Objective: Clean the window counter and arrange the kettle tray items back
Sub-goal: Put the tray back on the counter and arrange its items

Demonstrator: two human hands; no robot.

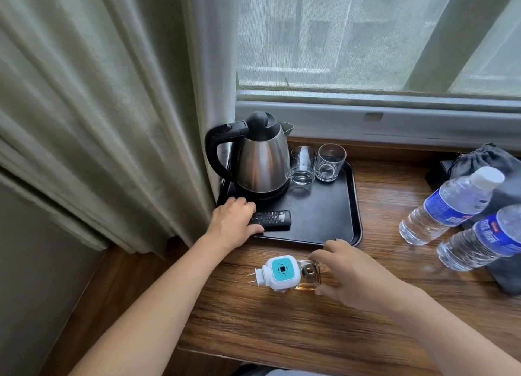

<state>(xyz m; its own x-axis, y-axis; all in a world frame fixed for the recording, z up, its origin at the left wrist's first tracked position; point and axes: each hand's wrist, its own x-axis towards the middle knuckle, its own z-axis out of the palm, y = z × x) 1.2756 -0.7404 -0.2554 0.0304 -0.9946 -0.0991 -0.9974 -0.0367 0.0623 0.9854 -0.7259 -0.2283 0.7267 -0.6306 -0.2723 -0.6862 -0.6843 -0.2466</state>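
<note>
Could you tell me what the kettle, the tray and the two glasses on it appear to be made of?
Kettle: body looks like brushed stainless steel with soft streaked reflections; handle, lid and base look like black plastic.
Tray: matte black with a raised rim, probably plastic, though coated metal cannot be excluded.
Two glasses: clear glass, seemingly, with transparent walls and thick bases.
</note>
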